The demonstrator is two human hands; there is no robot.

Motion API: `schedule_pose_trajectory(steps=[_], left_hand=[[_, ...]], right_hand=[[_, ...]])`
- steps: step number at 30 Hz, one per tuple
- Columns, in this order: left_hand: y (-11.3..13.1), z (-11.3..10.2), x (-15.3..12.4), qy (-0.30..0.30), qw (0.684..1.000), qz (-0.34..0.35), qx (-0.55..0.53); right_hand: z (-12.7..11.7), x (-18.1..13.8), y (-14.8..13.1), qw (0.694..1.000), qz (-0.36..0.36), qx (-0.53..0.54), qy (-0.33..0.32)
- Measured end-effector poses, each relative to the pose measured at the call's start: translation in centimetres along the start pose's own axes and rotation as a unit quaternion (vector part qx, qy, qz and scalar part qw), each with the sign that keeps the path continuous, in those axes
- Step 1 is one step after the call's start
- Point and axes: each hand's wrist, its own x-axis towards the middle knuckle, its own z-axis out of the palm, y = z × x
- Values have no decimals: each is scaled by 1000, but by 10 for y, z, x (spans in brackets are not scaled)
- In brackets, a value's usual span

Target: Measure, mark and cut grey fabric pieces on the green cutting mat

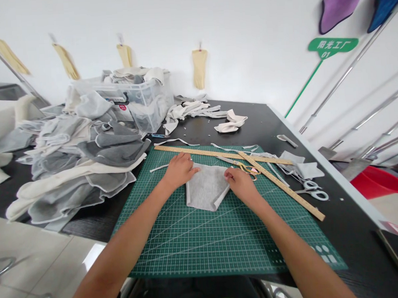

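A small grey felt piece lies on the green cutting mat, its edges folded in. My left hand rests flat on its upper left corner, fingers pressing the fabric down. My right hand pinches its folded right edge. Gold-handled scissors lie just beyond my right hand, next to two wooden rulers that cross at the mat's far side.
A big heap of grey and cream fabric fills the table's left side, with a clear plastic bin behind it. White-handled scissors and fabric scraps lie at right. A red basin sits on the floor beyond the table's right edge.
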Motion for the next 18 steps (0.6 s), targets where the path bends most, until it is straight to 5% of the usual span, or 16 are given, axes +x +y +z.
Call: schedule_pose_trajectory(steps=[4,7,13,18], left_hand=[[18,10,1,36,996,53,-67],[24,15,3,9,984,70,-163],[34,9,5,-94,899,57,-424],[44,7,6,-23,782,-50,-621]], right_hand=[[-5,1,-9,975,-132,171,57],[-13,0,-19,932,-157,322,59],[-15,5,-24,801,42,589,98],[-11,9,-18,702,243,669,-2]])
